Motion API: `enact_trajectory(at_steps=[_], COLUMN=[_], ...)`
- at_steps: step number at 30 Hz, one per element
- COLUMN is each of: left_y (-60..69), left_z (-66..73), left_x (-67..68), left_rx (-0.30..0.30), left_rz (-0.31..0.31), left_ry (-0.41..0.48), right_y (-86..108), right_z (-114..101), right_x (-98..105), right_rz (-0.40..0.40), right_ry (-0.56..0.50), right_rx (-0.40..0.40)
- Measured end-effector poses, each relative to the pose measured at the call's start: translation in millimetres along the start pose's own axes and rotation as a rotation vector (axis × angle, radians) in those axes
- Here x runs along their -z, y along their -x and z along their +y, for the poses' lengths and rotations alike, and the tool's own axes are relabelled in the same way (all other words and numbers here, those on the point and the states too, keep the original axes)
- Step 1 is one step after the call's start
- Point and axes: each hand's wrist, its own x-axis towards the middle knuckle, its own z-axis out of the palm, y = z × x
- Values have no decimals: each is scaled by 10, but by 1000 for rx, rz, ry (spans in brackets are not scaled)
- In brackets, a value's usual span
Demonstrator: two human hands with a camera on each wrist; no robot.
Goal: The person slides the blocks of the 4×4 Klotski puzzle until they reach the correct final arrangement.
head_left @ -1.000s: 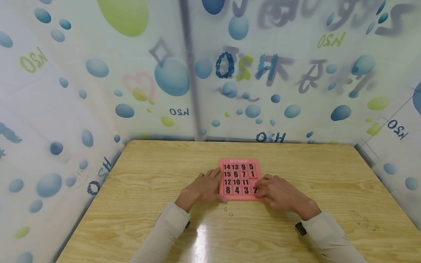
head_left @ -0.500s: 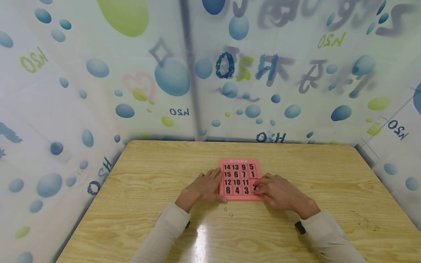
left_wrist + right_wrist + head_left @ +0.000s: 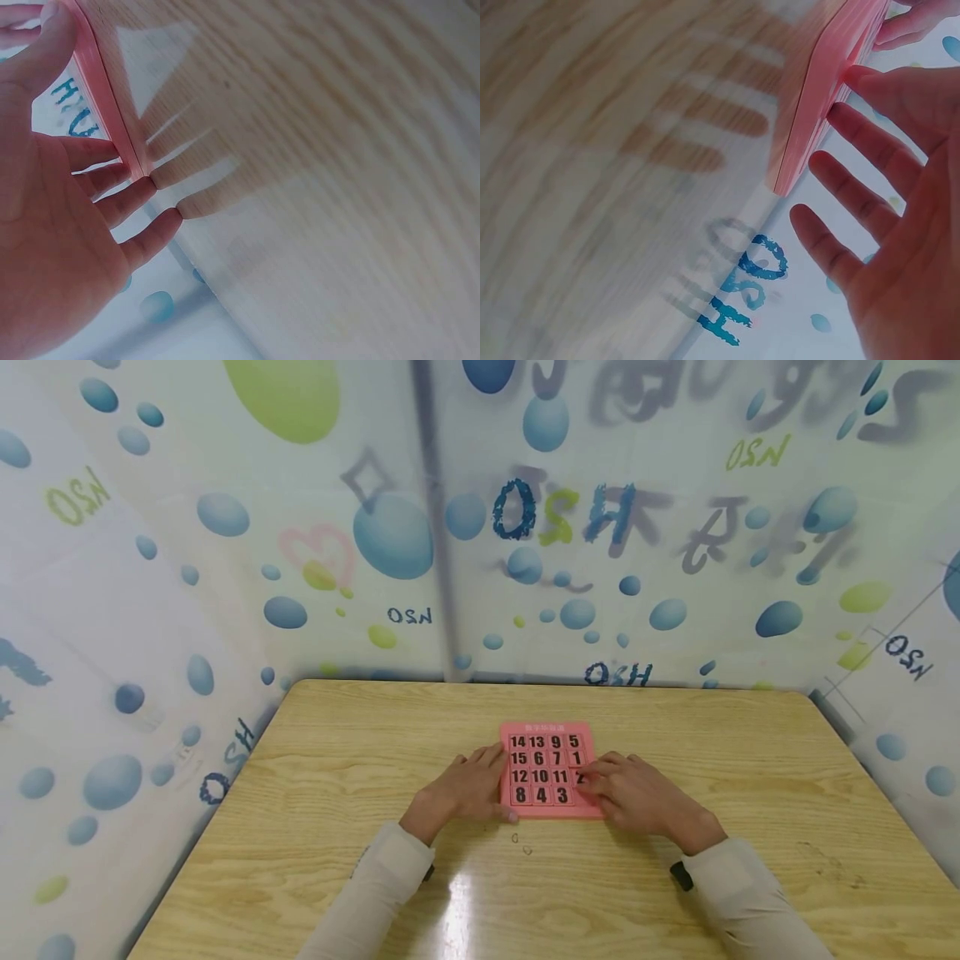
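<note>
A pink number slide puzzle [image 3: 546, 812] lies flat on the table, its tiles in rows of black numbers. My left hand [image 3: 474, 785] rests at the puzzle's left side. In the left wrist view its fingers [image 3: 129, 201] are extended along the pink edge, and the thumb [image 3: 46, 49] is by the frame. My right hand [image 3: 641, 797] reaches over the right side, its fingertips touching the 2 tile [image 3: 580, 777] at the right end of the third row. The right wrist view shows the fingers [image 3: 855, 195] fairly straight and spread. The bottom right slot is partly hidden by this hand.
The wooden table [image 3: 375, 735] extends around the puzzle on every side. Behind it stands a pale wall [image 3: 645, 643] printed with blue and green drops. Small ring marks [image 3: 527, 851] show on the wood in front of the puzzle.
The 2 tile has slid away from me, from the bottom row up to the third row beside 11. My right hand has shifted slightly forward with it, while the left hand stays put.
</note>
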Motion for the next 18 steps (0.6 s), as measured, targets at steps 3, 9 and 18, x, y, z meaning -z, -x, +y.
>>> enact_trajectory(at_steps=[3,9,18], left_y=[0,-5,-2], left_z=[-5,-4,-5], left_x=[-4,-12,-13], left_rx=[1,5,4], left_rz=[2,-2,-9], left_ry=[1,1,-11], right_y=[-14,-17,-81], right_z=[-1,-30,-180], right_x=[1,2,-9], right_rz=[-10,-12,2], right_ry=[-5,-13,-94], right_rx=[-13,16,84])
